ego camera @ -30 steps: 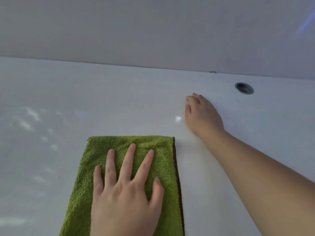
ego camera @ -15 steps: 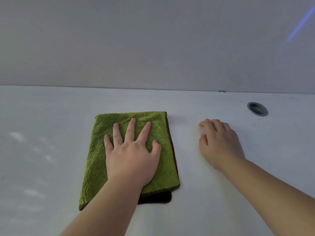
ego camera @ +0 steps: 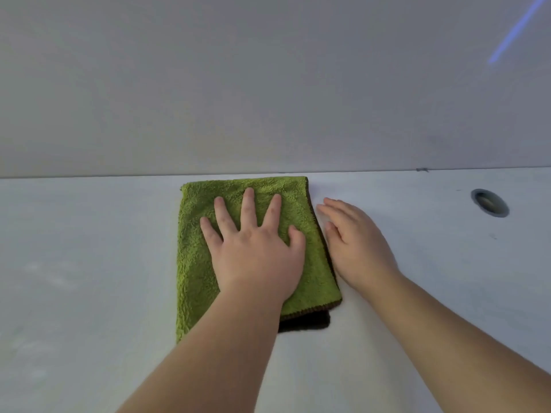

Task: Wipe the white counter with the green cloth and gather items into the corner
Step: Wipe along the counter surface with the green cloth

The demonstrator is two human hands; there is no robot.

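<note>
Green terry cloth, folded, dark brown edging. The green cloth (ego camera: 195,278) lies at centre frame on the white counter (ego camera: 89,263). Its far edge sits against the seam where the counter meets the grey wall (ego camera: 268,84), and a dark under-layer shows at its lower right corner.

Left hand (ego camera: 256,251): flat on the cloth, fingers straight and spread, pressing down. It grips nothing.

Right hand (ego camera: 357,245): centre right, palm down on the bare counter just beside the cloth's right edge, fingers straight and together. It holds nothing. Whether it touches the cloth cannot be told.

Other fixtures:
- a round grey-rimmed hole (ego camera: 489,203) in the counter at right
- a small dark mark (ego camera: 422,169) on the wall seam
- a blue streak of light (ego camera: 515,31) at upper right

Condition of surface: faint pale smudges at lower left of the frame. The strip to the right of the cloth looks plain.

Progress, as judged: wiping is under way, with the cloth at the back limit of the counter. The left and right stretches appear to remain. No loose items and no corner are in view, so the gathering step shows no sign of being started or finished.
</note>
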